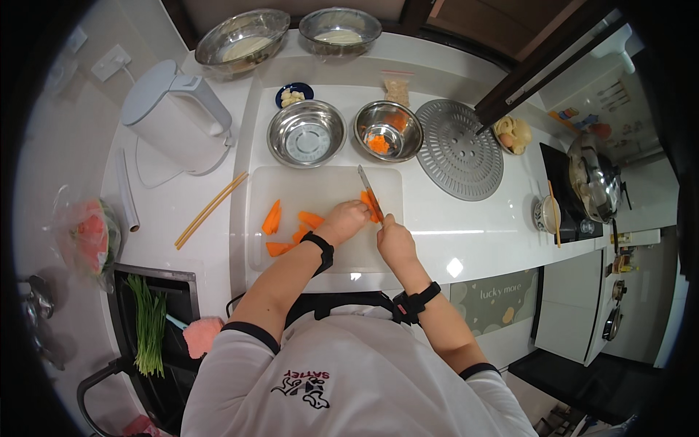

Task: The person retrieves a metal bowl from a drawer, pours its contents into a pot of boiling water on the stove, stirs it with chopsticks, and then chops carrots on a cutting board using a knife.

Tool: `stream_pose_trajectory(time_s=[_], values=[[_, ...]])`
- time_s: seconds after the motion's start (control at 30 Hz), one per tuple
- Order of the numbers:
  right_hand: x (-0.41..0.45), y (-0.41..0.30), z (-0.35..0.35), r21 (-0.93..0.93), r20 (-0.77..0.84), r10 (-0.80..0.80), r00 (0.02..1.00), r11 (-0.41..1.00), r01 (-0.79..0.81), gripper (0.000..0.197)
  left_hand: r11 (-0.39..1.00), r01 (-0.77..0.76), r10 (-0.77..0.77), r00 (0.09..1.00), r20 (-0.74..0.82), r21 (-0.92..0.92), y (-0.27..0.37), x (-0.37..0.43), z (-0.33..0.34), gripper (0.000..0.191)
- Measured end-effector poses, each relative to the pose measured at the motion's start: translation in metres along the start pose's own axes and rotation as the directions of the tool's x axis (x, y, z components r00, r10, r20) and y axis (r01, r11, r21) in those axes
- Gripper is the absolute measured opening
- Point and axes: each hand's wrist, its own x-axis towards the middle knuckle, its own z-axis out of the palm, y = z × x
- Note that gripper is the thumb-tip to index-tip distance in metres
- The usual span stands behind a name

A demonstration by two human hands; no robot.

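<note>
My right hand point(396, 243) grips the handle of a kitchen knife point(367, 184), its blade pointing away from me over the translucent cutting board point(327, 185). Under and beside the blade lies a piece of carrot point(366, 198). My left hand point(347, 219) has its fingers curled down on this carrot, just left of the blade. More carrot pieces point(272, 217) lie on the left part of the board, some partly hidden by my left hand and wrist. Behind the board, a steel bowl point(389, 154) holds cut carrot point(378, 144). Another steel bowl point(307, 159) stands to its left.
Wooden chopsticks point(211, 211) and an electric kettle point(175, 125) are on the left. The sink point(188, 276) holds green stalks point(147, 328). At the back sit a blue dish of garlic point(293, 97) and a plastic bag point(397, 92). A perforated round grey plate point(461, 150) lies right of the bowls.
</note>
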Motion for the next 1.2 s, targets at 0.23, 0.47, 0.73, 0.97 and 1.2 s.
stream_pose_trajectory(time_s=[0.23,0.47,0.73,0.97,1.2], values=[[0.005,0.008,0.009,0.015,-0.064,-0.034,0.997,0.999,0.035,0.015,1.000,-0.004,0.004,1.000,0.015,-0.011,-0.002,0.001,0.001,0.011],[0.010,-0.011,-0.010,-0.022,-0.038,-0.039,0.998,0.999,0.039,0.013,1.000,0.024,-0.024,0.999,0.047,0.008,-0.003,0.002,-0.002,0.016],[-0.002,-0.004,0.001,-0.001,-0.035,0.000,0.999,1.000,0.000,0.013,0.999,0.024,-0.026,0.997,0.072,0.029,0.000,0.001,-0.004,0.016],[-0.002,0.008,0.016,0.027,-0.078,-0.013,0.997,1.000,0.015,0.013,0.999,-0.016,0.014,0.999,0.049,0.047,0.002,0.002,-0.006,0.013],[0.010,-0.008,-0.008,-0.030,-0.033,-0.031,0.999,0.999,0.030,0.015,1.000,0.005,-0.005,1.000,0.012,0.026,-0.001,0.004,-0.004,0.010]])
